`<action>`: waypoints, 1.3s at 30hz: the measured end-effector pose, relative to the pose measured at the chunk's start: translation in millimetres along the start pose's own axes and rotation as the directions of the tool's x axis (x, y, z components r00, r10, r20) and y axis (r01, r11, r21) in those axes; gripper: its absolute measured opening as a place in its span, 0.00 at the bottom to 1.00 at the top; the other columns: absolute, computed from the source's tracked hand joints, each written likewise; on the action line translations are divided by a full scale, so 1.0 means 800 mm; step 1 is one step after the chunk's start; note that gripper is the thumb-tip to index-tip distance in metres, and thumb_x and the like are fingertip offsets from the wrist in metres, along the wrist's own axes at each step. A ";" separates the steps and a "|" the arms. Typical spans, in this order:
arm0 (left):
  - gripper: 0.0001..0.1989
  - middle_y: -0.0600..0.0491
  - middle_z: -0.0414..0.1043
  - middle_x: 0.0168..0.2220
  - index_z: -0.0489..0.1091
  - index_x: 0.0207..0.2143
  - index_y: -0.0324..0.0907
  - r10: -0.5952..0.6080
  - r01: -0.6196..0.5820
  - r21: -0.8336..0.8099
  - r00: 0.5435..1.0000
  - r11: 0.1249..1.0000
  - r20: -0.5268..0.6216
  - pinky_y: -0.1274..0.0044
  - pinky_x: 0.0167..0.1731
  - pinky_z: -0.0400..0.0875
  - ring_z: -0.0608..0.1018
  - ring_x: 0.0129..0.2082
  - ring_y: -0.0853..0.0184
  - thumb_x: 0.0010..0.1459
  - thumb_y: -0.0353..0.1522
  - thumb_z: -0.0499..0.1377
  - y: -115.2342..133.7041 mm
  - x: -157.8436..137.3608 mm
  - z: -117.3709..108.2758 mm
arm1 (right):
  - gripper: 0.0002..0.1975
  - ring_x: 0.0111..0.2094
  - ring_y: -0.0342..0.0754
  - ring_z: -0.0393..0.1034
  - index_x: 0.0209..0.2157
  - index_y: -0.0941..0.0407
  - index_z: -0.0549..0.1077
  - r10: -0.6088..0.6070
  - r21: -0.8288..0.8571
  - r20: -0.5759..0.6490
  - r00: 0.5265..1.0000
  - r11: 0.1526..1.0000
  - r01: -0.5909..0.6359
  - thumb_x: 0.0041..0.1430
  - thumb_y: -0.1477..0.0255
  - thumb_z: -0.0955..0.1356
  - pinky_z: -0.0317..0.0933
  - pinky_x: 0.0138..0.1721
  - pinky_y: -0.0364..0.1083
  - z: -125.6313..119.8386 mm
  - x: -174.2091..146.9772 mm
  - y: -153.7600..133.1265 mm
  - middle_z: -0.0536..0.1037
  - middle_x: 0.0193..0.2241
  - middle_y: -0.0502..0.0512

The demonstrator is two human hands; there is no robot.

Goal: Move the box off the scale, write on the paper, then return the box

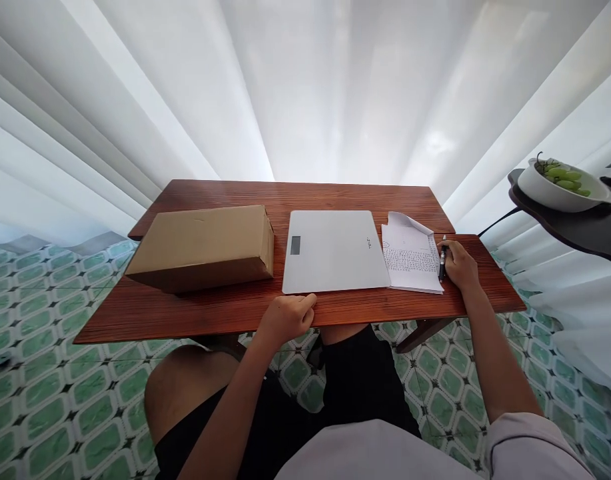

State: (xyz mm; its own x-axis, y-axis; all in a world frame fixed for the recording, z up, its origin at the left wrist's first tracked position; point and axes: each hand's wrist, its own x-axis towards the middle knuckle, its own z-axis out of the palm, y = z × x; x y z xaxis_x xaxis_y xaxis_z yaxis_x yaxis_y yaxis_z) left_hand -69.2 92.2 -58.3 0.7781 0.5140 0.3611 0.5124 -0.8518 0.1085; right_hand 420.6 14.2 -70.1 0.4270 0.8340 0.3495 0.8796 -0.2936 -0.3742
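My right hand has its fingers closed on a black pen beside the right edge of a paper stack. The handwritten sheets of paper lie flat, their top back corner folded over. At the table's front edge rests my left hand, its fingers curled into a loose fist, just below the front edge of a flat silver-white digital scale. A small dark display shows on the scale's left side. Left of the scale sits a closed brown cardboard box.
All of these are on a reddish-brown wooden table. To the right, a dark shelf bears a white bowl of green grapes. White curtains hang behind, above a green tiled floor.
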 end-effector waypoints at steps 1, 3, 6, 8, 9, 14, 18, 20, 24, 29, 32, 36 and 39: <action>0.08 0.57 0.67 0.21 0.62 0.29 0.42 -0.008 0.008 -0.005 1.000 1.000 0.017 0.74 0.25 0.51 0.69 0.21 0.69 0.60 0.25 0.48 0.000 0.000 0.001 | 0.17 0.49 0.56 0.71 0.47 0.50 0.74 0.014 -0.001 0.004 1.000 1.000 -0.014 0.63 0.72 0.58 0.61 0.40 0.49 0.000 0.001 0.000 0.78 0.50 0.56; 0.08 0.56 0.67 0.21 0.62 0.29 0.42 -0.030 0.031 -0.013 0.999 0.999 0.043 0.74 0.25 0.50 0.69 0.21 0.69 0.60 0.26 0.48 0.001 0.001 0.002 | 0.16 0.47 0.55 0.72 0.45 0.50 0.73 0.040 -0.001 0.009 0.999 0.999 -0.040 0.64 0.70 0.57 0.60 0.38 0.49 0.000 0.002 0.002 0.78 0.49 0.55; 0.07 0.56 0.67 0.21 0.61 0.28 0.42 -0.070 0.072 -0.032 0.995 0.997 0.068 0.73 0.25 0.48 0.68 0.21 0.68 0.59 0.26 0.49 0.003 0.003 0.002 | 0.14 0.43 0.55 0.72 0.44 0.50 0.73 0.069 -0.007 0.002 0.998 0.998 -0.069 0.63 0.66 0.59 0.58 0.37 0.49 0.000 0.004 0.005 0.79 0.44 0.56; 0.07 0.55 0.66 0.21 0.60 0.28 0.42 -0.095 0.100 -0.049 0.991 0.994 0.098 0.73 0.24 0.46 0.66 0.21 0.68 0.59 0.27 0.49 0.004 0.005 0.000 | 0.13 0.41 0.56 0.71 0.43 0.51 0.73 0.077 -0.011 -0.004 0.997 0.997 -0.077 0.61 0.64 0.61 0.57 0.37 0.49 0.000 0.006 0.007 0.79 0.41 0.57; 0.07 0.55 0.64 0.20 0.60 0.28 0.42 -0.102 0.109 -0.057 0.988 0.992 0.119 0.73 0.24 0.45 0.64 0.20 0.68 0.59 0.27 0.49 0.005 0.006 -0.001 | 0.13 0.40 0.56 0.71 0.42 0.52 0.73 0.077 -0.012 -0.003 0.997 0.997 -0.077 0.60 0.63 0.61 0.57 0.37 0.49 -0.001 0.007 0.008 0.79 0.39 0.57; 0.07 0.55 0.61 0.20 0.60 0.28 0.42 -0.121 0.137 -0.087 0.979 0.987 0.164 0.73 0.23 0.43 0.60 0.19 0.68 0.61 0.27 0.48 0.007 0.009 -0.005 | 0.13 0.37 0.55 0.68 0.38 0.53 0.72 0.058 0.004 0.023 0.998 0.998 -0.058 0.56 0.63 0.61 0.58 0.39 0.50 -0.001 0.014 0.015 0.75 0.31 0.56; 0.07 0.54 0.62 0.21 0.62 0.30 0.42 -0.138 0.159 -0.102 0.972 0.982 0.191 0.73 0.24 0.44 0.60 0.20 0.68 0.61 0.28 0.48 0.010 0.010 -0.009 | 0.14 0.33 0.52 0.66 0.39 0.53 0.71 0.056 0.030 0.041 0.998 0.998 -0.057 0.56 0.62 0.62 0.59 0.38 0.49 -0.001 0.016 0.019 0.72 0.29 0.53; 0.07 0.54 0.63 0.21 0.63 0.31 0.41 -0.145 0.170 -0.096 0.964 0.981 0.221 0.73 0.24 0.45 0.61 0.20 0.68 0.62 0.28 0.48 0.012 0.011 -0.012 | 0.14 0.31 0.51 0.65 0.39 0.54 0.71 0.062 0.040 0.037 0.997 0.997 -0.063 0.56 0.61 0.62 0.60 0.37 0.49 -0.002 0.016 0.020 0.71 0.28 0.53; 0.08 0.54 0.65 0.22 0.65 0.32 0.41 -0.157 0.176 -0.053 0.954 0.983 0.256 0.73 0.24 0.44 0.63 0.21 0.67 0.62 0.28 0.48 0.013 0.012 -0.014 | 0.14 0.29 0.49 0.62 0.38 0.54 0.71 0.077 0.057 0.027 0.997 0.995 -0.079 0.56 0.60 0.63 0.59 0.36 0.49 -0.001 0.016 0.022 0.70 0.27 0.51; 0.08 0.53 0.67 0.23 0.66 0.33 0.41 -0.167 0.183 -0.037 0.949 0.982 0.267 0.72 0.25 0.44 0.66 0.23 0.66 0.63 0.29 0.48 0.014 0.013 -0.014 | 0.14 0.28 0.48 0.62 0.38 0.53 0.70 0.088 0.078 0.021 0.996 0.993 -0.089 0.55 0.60 0.64 0.60 0.37 0.49 -0.001 0.016 0.022 0.69 0.26 0.50; 0.09 0.52 0.68 0.24 0.67 0.34 0.41 -0.176 0.197 -0.043 0.941 0.980 0.287 0.72 0.25 0.45 0.67 0.24 0.65 0.64 0.29 0.48 0.016 0.015 -0.015 | 0.14 0.30 0.49 0.64 0.37 0.54 0.70 0.094 0.088 0.030 0.995 0.991 -0.096 0.56 0.58 0.64 0.61 0.38 0.49 -0.002 0.016 0.020 0.71 0.27 0.51; 0.08 0.52 0.67 0.24 0.67 0.35 0.41 -0.152 0.181 -0.061 0.934 0.982 0.322 0.73 0.24 0.46 0.66 0.22 0.65 0.63 0.27 0.49 0.018 0.019 -0.024 | 0.16 0.34 0.51 0.67 0.37 0.53 0.70 0.116 0.098 0.047 0.992 0.988 -0.120 0.58 0.55 0.62 0.62 0.41 0.50 -0.007 0.017 0.015 0.74 0.31 0.54; 0.07 0.53 0.64 0.22 0.66 0.32 0.40 -0.095 0.120 -0.053 0.936 0.991 0.338 0.73 0.22 0.46 0.62 0.19 0.67 0.61 0.25 0.49 0.019 0.024 -0.039 | 0.17 0.33 0.52 0.68 0.36 0.53 0.70 0.142 0.095 0.071 0.987 0.984 -0.148 0.58 0.53 0.63 0.62 0.40 0.50 -0.014 0.020 0.006 0.75 0.30 0.55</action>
State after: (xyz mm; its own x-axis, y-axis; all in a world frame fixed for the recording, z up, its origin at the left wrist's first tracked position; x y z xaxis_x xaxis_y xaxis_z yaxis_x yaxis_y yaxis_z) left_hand -58.3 86.0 -21.0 0.8028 0.5961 0.0148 0.5818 -0.7884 0.1998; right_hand 434.2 20.8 -57.2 0.5313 0.8150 0.2313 0.7829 -0.3681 -0.5016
